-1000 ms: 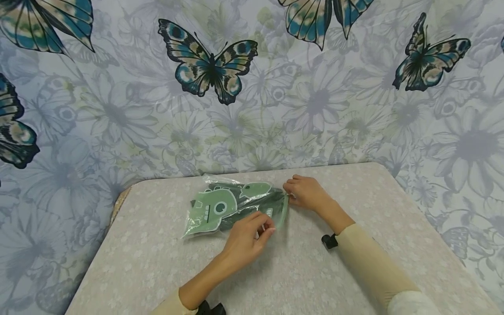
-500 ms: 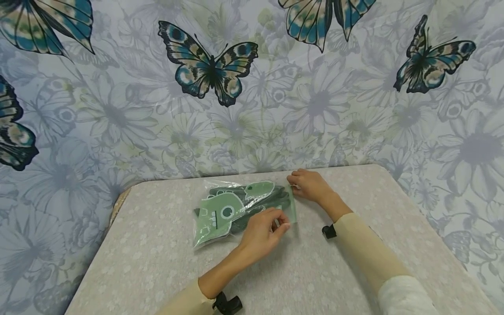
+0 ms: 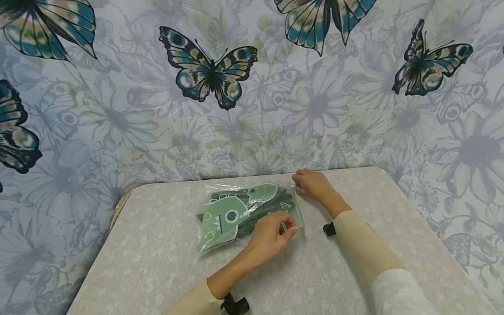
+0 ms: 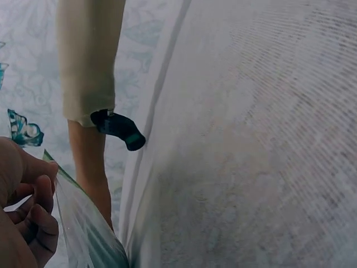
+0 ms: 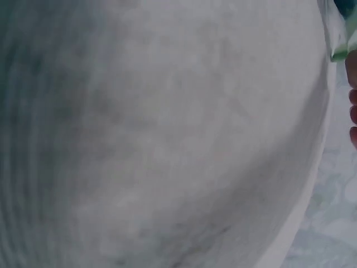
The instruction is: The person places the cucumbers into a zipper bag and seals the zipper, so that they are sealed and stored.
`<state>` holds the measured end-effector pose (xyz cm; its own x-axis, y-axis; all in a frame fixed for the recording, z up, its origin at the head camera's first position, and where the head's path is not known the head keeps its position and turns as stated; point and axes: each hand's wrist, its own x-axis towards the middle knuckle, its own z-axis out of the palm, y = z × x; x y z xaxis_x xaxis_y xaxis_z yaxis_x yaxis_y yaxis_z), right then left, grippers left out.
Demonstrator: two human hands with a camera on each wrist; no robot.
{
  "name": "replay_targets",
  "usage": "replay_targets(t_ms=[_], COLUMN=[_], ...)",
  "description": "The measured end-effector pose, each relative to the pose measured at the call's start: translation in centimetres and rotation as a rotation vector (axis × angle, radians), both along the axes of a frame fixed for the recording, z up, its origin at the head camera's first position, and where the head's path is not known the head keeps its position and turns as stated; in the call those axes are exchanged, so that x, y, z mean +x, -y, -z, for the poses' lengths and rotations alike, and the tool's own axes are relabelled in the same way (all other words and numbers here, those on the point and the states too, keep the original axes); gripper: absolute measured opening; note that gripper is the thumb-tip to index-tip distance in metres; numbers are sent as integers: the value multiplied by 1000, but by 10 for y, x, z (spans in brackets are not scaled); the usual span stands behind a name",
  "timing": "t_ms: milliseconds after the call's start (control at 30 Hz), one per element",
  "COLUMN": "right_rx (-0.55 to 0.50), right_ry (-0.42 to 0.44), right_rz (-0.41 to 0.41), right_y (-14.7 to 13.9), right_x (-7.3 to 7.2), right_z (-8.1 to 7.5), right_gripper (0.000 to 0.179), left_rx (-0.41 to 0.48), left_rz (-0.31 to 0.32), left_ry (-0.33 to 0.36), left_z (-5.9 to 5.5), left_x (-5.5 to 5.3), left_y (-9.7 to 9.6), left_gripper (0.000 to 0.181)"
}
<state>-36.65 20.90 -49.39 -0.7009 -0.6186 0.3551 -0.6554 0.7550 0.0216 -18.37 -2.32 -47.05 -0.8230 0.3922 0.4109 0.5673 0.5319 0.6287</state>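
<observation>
A clear plastic bag (image 3: 222,218) with a pale green strip along its right end lies on the table. Inside are dark green folded items and lighter green cartoon-creature shapes with white outlines; their exact kind is unclear through the plastic. My left hand (image 3: 271,234) pinches the near corner of the strip end, and covers part of the bag. At the far corner of that end, my right hand (image 3: 313,186) holds the edge between thumb and fingers. The left wrist view shows the bag's corner (image 4: 83,223) rising to the left fingertips. Only the right fingertips (image 5: 352,72) appear in the right wrist view.
The table (image 3: 157,271) has a pale floral cloth and rounded far corners. Right behind it hangs a butterfly-patterned backdrop (image 3: 252,131). Each wrist wears a small black camera (image 3: 329,229).
The bag has slid to the right and turned slightly. My left hand has moved right along with it, and my right hand has shifted a little right, both staying at the strip end.
</observation>
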Motion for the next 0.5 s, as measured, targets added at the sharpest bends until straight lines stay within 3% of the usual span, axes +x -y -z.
replay_targets(t_ms=[300, 500], right_rx=[-42, -93], right_ry=[112, 182], right_rz=[100, 84], right_y=[-21, -32], right_x=[11, 32], right_z=[-6, -4], right_gripper=[22, 20], left_rx=[-91, -146], left_rz=[23, 52], left_ry=[16, 49], left_z=[-1, -2], left_x=[-2, 3], left_y=[7, 39], left_gripper=[12, 9])
